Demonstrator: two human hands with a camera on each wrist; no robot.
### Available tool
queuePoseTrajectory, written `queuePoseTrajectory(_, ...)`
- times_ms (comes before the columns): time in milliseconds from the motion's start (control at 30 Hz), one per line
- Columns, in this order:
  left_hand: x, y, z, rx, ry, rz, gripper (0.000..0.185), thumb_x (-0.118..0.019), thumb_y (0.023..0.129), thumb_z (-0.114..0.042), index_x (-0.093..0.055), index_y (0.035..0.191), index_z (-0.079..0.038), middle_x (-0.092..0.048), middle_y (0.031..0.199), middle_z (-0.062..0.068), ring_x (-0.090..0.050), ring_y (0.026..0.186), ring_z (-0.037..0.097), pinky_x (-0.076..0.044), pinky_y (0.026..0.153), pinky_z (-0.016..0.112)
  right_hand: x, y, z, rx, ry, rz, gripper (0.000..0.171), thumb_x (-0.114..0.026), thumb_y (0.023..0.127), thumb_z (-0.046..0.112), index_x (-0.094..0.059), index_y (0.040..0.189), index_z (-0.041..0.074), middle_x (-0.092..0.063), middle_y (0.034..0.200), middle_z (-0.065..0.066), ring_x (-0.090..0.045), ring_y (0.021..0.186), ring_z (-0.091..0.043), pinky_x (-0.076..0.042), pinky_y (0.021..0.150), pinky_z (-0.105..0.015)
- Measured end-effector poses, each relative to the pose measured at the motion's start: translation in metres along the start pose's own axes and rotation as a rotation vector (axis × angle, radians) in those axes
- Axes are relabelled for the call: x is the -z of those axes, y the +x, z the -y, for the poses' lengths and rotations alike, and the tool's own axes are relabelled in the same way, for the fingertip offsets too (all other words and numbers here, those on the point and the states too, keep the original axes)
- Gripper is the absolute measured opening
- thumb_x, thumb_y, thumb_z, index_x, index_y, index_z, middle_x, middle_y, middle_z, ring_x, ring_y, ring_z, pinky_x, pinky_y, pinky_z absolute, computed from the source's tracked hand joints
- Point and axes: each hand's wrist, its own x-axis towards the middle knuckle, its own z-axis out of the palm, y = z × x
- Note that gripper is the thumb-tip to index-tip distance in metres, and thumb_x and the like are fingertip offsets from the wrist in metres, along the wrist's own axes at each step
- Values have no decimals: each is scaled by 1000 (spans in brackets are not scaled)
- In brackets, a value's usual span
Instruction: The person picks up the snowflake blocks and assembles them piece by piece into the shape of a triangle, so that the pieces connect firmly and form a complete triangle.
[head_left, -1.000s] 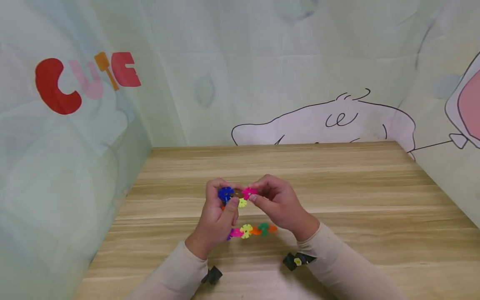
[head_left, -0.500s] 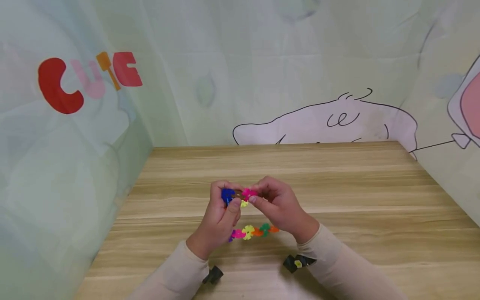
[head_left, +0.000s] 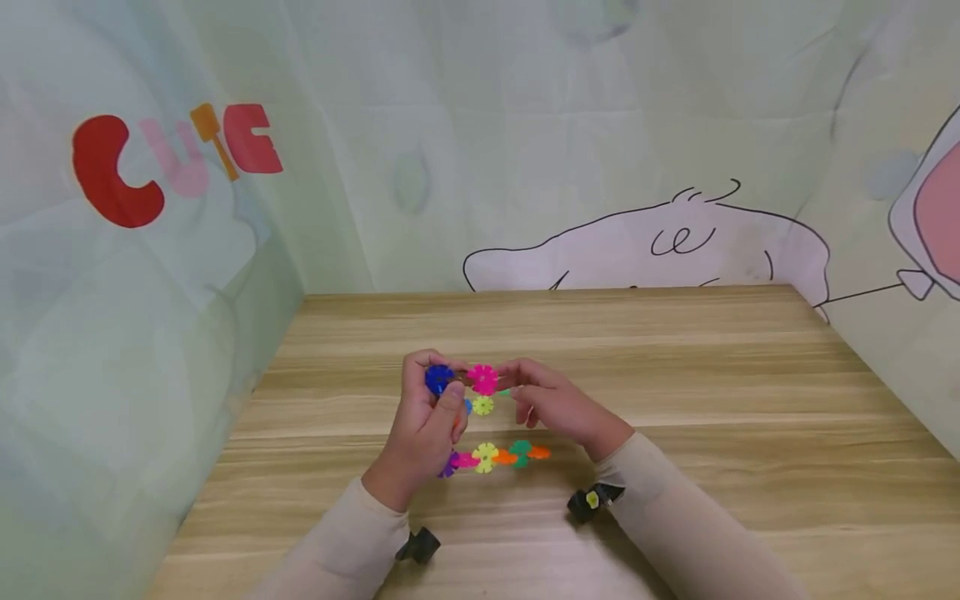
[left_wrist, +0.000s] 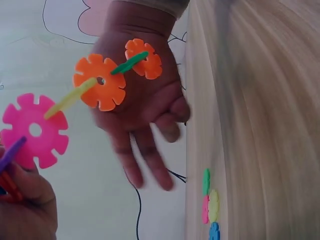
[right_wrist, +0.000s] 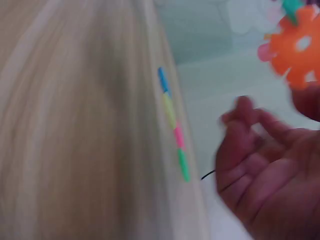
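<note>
My left hand (head_left: pixel 431 417) grips a chain of slotted plastic flower discs, with a blue disc (head_left: pixel 440 380) at its thumb and index finger. Beside the blue one, a pink disc (head_left: pixel 483 379) stands out to the right, joined through a brownish piece seen edge-on. From below the hand the chain's other end runs rightward: purple, pink, a yellow disc (head_left: pixel 486 457), orange, a green disc (head_left: pixel 521 453) and orange. My right hand (head_left: pixel 558 404) holds nothing; its fingertips are right at the pink disc's edge. In the left wrist view its fingers hang loosely behind an orange disc (left_wrist: pixel 100 82).
Several loose discs lie flat on the wooden table (head_left: pixel 675 375) beyond the hands: a blue disc (right_wrist: pixel 163 80), a yellow disc (right_wrist: pixel 169 110), a pink disc (right_wrist: pixel 178 136) and a green disc (right_wrist: pixel 183 165). A printed cloth backdrop (head_left: pixel 525 150) stands behind the table.
My right hand has let go of the pink disc and straightened its fingers. My left hand has moved slightly left and up with the chain, pink disc included.
</note>
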Motion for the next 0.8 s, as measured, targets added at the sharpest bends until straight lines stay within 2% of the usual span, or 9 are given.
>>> queuePoseTrajectory(33,0,0,1,-5,-9,7,21,-36,111,4,-21,125,9,-50,121,10,-39,48,17,-40,41,26,0,2,-3,-49,-27,21,42,-45,106,10,-53,146,4,-59,144,-20,-58,74,-22,-52,70,-30)
queuePoseTrajectory(133,0,0,4,-15,-24,20,20,-35,111,4,-21,125,10,-50,122,10,-39,49,18,-40,41,26,0,5,-9,-129,-103,60,46,-47,106,12,-50,152,4,-66,119,-20,-52,64,-20,-49,67,-31)
queuePoseTrajectory(267,-1,-1,5,-17,-28,19,20,-34,111,4,-20,124,10,-50,122,12,-39,48,18,-40,41,25,4,6,-13,-152,-253,62,48,-49,107,18,-50,154,7,-68,121,-13,-61,89,-24,-54,95,-45)
queuePoseTrajectory(333,-1,0,6,-15,-27,15,20,-34,111,5,-20,124,10,-50,122,13,-40,48,18,-40,40,25,7,6,-13,-157,-337,42,46,-50,105,17,-55,150,7,-61,144,-12,-61,113,-27,-46,112,-50)
queuePoseTrajectory(367,-1,0,6,-12,-28,14,20,-34,111,5,-20,124,9,-49,122,14,-40,48,18,-40,41,25,8,6,-12,-147,-376,34,45,-51,104,16,-58,147,6,-61,146,-12,-59,122,-29,-45,115,-52)
queuePoseTrajectory(500,-2,-1,5,14,-27,8,21,-35,111,3,-20,125,9,-49,122,13,-41,49,18,-41,41,25,13,5,-10,-116,-466,3,38,-55,97,7,-67,132,3,-71,127,-12,-64,119,-30,-52,107,-51)
queuePoseTrajectory(600,-2,-1,5,30,-26,5,21,-36,112,2,-21,125,8,-49,121,12,-41,49,18,-41,42,24,14,5,-11,-111,-498,-10,35,-61,96,5,-69,130,3,-72,121,-12,-65,114,-29,-53,104,-49)
queuePoseTrajectory(733,-2,-2,5,39,-19,12,21,-36,112,2,-21,126,8,-48,121,11,-41,50,18,-42,43,23,15,4,-14,-120,-556,19,37,-72,91,4,-73,128,7,-72,116,-9,-63,104,-25,-55,98,-46)
queuePoseTrajectory(800,-2,-2,5,41,-12,14,21,-35,112,2,-21,126,8,-49,121,10,-41,50,18,-42,44,23,15,3,-15,-114,-589,38,36,-74,86,2,-76,121,9,-72,108,-5,-61,97,-22,-56,92,-41)
